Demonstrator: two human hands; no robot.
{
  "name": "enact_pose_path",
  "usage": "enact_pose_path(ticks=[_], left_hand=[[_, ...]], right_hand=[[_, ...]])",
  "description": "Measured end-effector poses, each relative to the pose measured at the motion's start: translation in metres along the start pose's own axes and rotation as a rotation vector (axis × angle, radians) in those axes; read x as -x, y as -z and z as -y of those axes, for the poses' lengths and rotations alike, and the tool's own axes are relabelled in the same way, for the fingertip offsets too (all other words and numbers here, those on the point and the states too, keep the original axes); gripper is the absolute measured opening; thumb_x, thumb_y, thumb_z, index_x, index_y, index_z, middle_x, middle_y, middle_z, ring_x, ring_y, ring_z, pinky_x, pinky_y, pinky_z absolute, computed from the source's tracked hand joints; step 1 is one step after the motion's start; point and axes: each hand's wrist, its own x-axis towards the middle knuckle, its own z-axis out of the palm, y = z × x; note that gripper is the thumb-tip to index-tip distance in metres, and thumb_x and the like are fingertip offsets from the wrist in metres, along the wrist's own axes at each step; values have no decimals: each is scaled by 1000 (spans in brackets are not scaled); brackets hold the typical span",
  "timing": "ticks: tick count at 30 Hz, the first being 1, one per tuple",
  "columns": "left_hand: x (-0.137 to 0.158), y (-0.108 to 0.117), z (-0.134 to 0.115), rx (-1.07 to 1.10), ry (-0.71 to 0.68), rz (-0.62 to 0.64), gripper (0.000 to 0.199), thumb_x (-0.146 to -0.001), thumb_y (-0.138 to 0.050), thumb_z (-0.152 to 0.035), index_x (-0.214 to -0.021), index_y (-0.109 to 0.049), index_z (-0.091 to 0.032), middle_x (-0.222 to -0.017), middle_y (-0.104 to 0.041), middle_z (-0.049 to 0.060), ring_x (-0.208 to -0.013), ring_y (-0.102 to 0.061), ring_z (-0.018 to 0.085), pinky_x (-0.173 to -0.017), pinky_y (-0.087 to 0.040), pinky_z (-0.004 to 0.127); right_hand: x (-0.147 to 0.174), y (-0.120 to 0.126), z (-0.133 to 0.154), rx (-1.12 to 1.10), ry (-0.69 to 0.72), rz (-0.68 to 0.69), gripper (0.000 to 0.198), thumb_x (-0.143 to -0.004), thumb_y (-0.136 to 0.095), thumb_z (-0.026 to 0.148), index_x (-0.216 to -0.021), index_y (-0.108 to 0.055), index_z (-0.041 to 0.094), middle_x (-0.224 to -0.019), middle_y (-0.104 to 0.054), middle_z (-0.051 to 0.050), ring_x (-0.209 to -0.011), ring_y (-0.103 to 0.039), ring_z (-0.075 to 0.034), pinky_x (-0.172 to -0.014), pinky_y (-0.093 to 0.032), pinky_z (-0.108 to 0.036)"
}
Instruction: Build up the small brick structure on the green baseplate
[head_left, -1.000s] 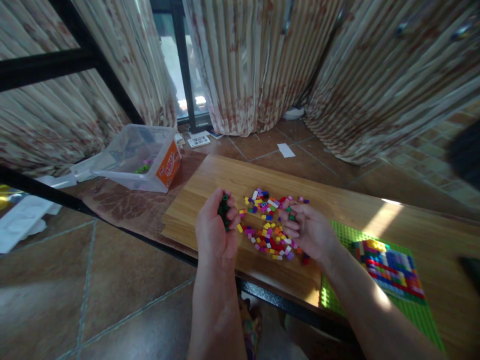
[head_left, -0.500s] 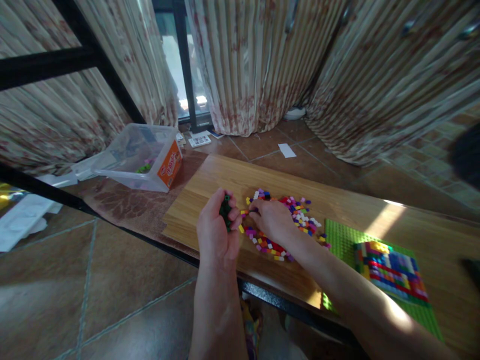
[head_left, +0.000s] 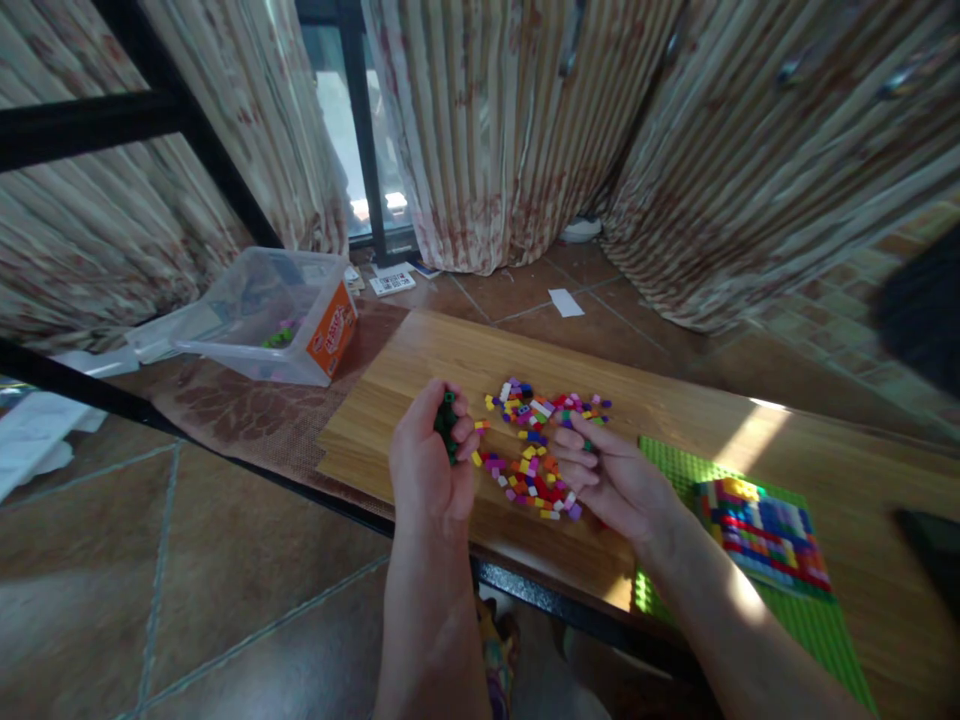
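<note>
My left hand (head_left: 429, 455) is curled around several dark green toy bricks (head_left: 447, 425), palm turned up. Over the right side of the loose coloured bricks (head_left: 525, 485), my right hand (head_left: 611, 480) is raised with bent fingers. Small green bricks (head_left: 588, 446) show between those fingers, partly hidden. The loose pile spreads on the wooden board (head_left: 427, 350) between and beyond both hands. Right of my right hand lies a green baseplate (head_left: 671, 462), which carries a flat build of multicoloured bricks (head_left: 772, 535).
At the left stands a clear plastic box (head_left: 247, 345) with an orange label and a few green and purple pieces inside. A dark flat object (head_left: 930, 550) lies at the right edge. Striped curtains (head_left: 510, 130) hang behind. A white paper (head_left: 565, 303) lies on the tiled floor.
My right hand has lifted from the pile and moved right, turning its palm inward, with green bricks now visible in its fingers. My left hand stays closed on its bricks.
</note>
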Motion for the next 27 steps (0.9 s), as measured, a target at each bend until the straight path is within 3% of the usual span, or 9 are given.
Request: enact_pose_path(ticks=[4, 14, 19, 27], left_hand=[[1, -1, 1, -11, 1, 4, 13, -79, -58, -23, -72, -53, -13, -59, -45, -5, -40, -33, 1, -35, -18, 13], [1, -6, 1, -44, 7, -6, 11, -83, -51, -18, -74, -53, -12, -60, -44, -4, -40, -33, 1, -35, -21, 13], [-1, -7, 3, -91, 18, 3, 15, -85, -46, -17, -73, -52, -12, -59, -44, -4, -39, -33, 1, -34, -21, 13], [0, -14, 15, -182, 70, 34, 18, -86, -43, -16, -71, -53, -13, -57, -44, -4, -38, -34, 2, -32, -22, 13]], right_hand=[[0, 6, 1, -89, -28, -14, 18, -77, -65, 18, -72, -48, 17, -61, -36, 7, -44, -23, -2, -35, -22, -11], [-1, 13, -8, 65, 81, -2, 19, -72, -71, 20, -84, -56, 19, -61, -48, 5, -45, -32, -2, -36, -18, -12], [-6, 8, -13, 72, 146, -57, 27, -69, -72, 26, -88, -54, 20, -55, -49, 8, -38, -23, -1, -35, -10, -14], [-12, 0, -16, 165, 214, -202, 27, -66, -69, 30, -85, -54, 19, -46, -47, 11, -31, -22, 0, -32, -10, -15]])
